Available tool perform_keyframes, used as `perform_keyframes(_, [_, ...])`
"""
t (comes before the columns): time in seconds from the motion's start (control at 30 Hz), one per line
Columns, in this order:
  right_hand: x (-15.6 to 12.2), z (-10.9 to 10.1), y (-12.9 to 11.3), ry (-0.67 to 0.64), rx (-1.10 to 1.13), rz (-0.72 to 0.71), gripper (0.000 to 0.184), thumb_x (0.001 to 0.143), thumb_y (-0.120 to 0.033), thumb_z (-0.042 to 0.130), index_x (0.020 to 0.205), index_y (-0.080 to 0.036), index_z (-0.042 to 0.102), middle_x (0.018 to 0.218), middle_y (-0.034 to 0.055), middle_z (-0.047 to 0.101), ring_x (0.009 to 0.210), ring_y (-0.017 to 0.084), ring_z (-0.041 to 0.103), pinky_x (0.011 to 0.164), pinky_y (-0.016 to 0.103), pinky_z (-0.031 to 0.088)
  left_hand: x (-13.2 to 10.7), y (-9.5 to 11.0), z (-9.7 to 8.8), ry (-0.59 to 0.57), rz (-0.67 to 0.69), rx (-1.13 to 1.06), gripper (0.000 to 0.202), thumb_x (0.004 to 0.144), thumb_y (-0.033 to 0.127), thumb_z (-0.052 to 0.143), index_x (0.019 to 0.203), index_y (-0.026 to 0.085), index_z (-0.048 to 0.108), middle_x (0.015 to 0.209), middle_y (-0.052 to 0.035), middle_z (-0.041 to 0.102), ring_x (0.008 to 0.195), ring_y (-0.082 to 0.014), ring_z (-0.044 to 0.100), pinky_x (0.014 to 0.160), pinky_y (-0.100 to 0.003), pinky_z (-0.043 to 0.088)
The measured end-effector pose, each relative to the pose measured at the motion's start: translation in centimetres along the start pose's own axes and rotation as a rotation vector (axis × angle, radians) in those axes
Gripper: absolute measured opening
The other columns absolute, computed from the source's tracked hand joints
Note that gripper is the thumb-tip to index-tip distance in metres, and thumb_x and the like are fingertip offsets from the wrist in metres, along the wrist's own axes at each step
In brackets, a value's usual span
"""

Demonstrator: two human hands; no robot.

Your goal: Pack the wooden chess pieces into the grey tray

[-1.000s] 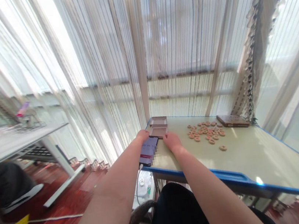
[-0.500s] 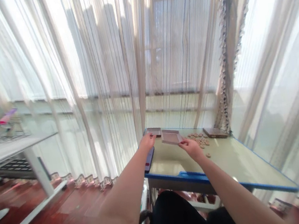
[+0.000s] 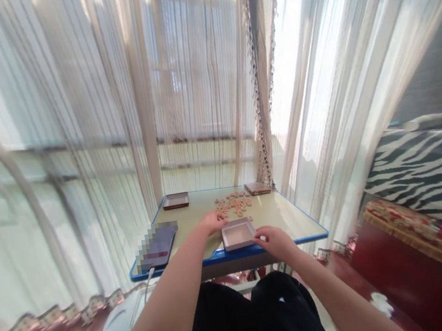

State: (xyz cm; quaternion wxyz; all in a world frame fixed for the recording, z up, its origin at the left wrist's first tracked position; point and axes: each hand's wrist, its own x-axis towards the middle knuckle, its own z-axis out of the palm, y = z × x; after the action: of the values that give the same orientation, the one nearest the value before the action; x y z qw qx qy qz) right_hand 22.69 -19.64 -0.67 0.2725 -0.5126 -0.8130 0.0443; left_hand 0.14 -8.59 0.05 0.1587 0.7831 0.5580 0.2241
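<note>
A shallow pale box point(image 3: 239, 234) with raised sides sits at the front edge of the table, its open side up and nothing seen inside. My right hand point(image 3: 275, 240) pinches its right side between thumb and fingers. Just past the box's far left corner is my left hand point(image 3: 213, 222), fingers stretched to the right and a little apart, with no object visible in them. Beyond the hands lie several small round wooden pieces point(image 3: 237, 203), loosely scattered. Some of them are close to my left fingertips.
On the blue-edged table point(image 3: 290, 221), a second shallow box point(image 3: 175, 200) stands at the back left and a flat brown box point(image 3: 257, 188) at the back right. A dark tablet-like device point(image 3: 162, 245) with a cable lies at the left. Sheer curtains point(image 3: 196, 108) hang behind.
My view has turned right. My right hand has brought the pale box from mid-table to the front edge. My left hand has moved from beside the back-left box toward the wooden pieces.
</note>
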Motion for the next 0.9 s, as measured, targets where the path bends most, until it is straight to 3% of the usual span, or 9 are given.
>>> perform_keyframes(0.13, [-0.1, -0.3, 0.3, -0.065, -0.068, -0.06, 0.022, 0.077, -0.032, 0.051, 0.091, -0.025, 0.065, 0.09, 0.0022, 0.066, 0.088, 0.018, 0.054, 0.078, 0.029, 0.041, 0.0, -0.4, 1.2, 0.007, 0.035, -0.045, 0.023, 0.071, 0.033, 0.055, 0.079, 0.015, 0.067, 0.08, -0.0071, 0.067, 0.074, -0.018, 0.059, 0.068, -0.026, 0.043])
perform_keyframes(0.2, [0.3, -0.7, 1.0, -0.016, -0.058, -0.064, 0.031, 0.078, -0.033, 0.05, 0.107, -0.027, 0.059, 0.091, 0.0013, 0.065, 0.087, 0.017, 0.054, 0.077, 0.029, 0.042, -0.2, -1.0, 1.6, 0.029, 0.043, -0.078, 0.026, 0.076, 0.034, 0.049, 0.084, 0.015, 0.066, 0.084, -0.0058, 0.067, 0.078, -0.0163, 0.059, 0.069, -0.025, 0.042])
perform_keyframes(0.3, [1.6, -0.9, 2.7, 0.047, -0.042, 0.015, 0.029, 0.082, -0.032, 0.043, 0.106, -0.026, 0.059, 0.087, 0.001, 0.065, 0.081, 0.016, 0.055, 0.075, 0.028, 0.042, -0.2, -1.7, 1.8, 0.042, 0.046, -0.122, 0.028, 0.078, 0.035, 0.045, 0.086, 0.016, 0.064, 0.084, -0.0045, 0.066, 0.076, -0.0152, 0.058, 0.067, -0.024, 0.042])
perform_keyframes(0.43, [4.6, -0.1, 5.3, -0.072, -0.047, 0.077, 0.03, 0.079, -0.032, 0.047, 0.106, -0.024, 0.059, 0.089, 0.0017, 0.063, 0.078, 0.015, 0.057, 0.073, 0.026, 0.043, 1.3, -1.8, 1.5, 0.047, 0.072, -0.047, 0.026, 0.075, 0.038, 0.049, 0.074, 0.017, 0.064, 0.073, -0.0039, 0.064, 0.067, -0.0156, 0.054, 0.06, -0.026, 0.038])
perform_keyframes(0.57, [7.9, 1.0, 7.0, -0.159, -0.145, 0.077, 0.033, 0.076, -0.035, 0.052, 0.107, -0.024, 0.057, 0.094, 0.0034, 0.061, 0.081, 0.016, 0.057, 0.073, 0.027, 0.041, 3.4, -1.5, 1.0, 0.06, 0.239, 0.031, 0.028, 0.075, 0.04, 0.049, 0.068, 0.018, 0.064, 0.071, -0.0031, 0.06, 0.063, -0.0135, 0.05, 0.058, -0.025, 0.034])
perform_keyframes(0.67, [10.6, 1.2, 8.0, -0.26, -0.196, 0.029, 0.025, 0.078, -0.035, 0.049, 0.098, -0.025, 0.06, 0.095, 0.0029, 0.06, 0.082, 0.016, 0.057, 0.07, 0.026, 0.04, 4.7, -1.5, 0.9, 0.21, 0.301, 0.056, 0.038, 0.079, 0.041, 0.043, 0.055, 0.016, 0.059, 0.057, -0.0009, 0.052, 0.054, -0.0101, 0.042, 0.055, -0.023, 0.031])
perform_keyframes(0.8, [14.5, 0.7, 8.9, -0.367, -0.145, 0.025, 0.022, 0.071, -0.025, 0.054, 0.091, -0.024, 0.061, 0.091, 0.0019, 0.062, 0.075, 0.015, 0.057, 0.062, 0.023, 0.039, 5.8, -2.3, 1.1, 0.484, 0.188, 0.1, 0.043, 0.082, 0.036, 0.038, 0.046, 0.016, 0.05, 0.051, -0.0006, 0.046, 0.051, -0.0098, 0.039, 0.054, -0.024, 0.03])
perform_keyframes(0.9, [16.8, 0.8, 9.1, -0.468, -0.101, -0.018, 0.027, 0.061, -0.015, 0.058, 0.087, -0.024, 0.063, 0.084, 0.0004, 0.063, 0.072, 0.016, 0.056, 0.058, 0.022, 0.038, 6.1, -2.7, 1.3, 0.417, 0.178, 0.106, 0.041, 0.083, 0.036, 0.038, 0.049, 0.017, 0.049, 0.055, -0.0008, 0.048, 0.054, -0.0106, 0.043, 0.057, -0.023, 0.034])
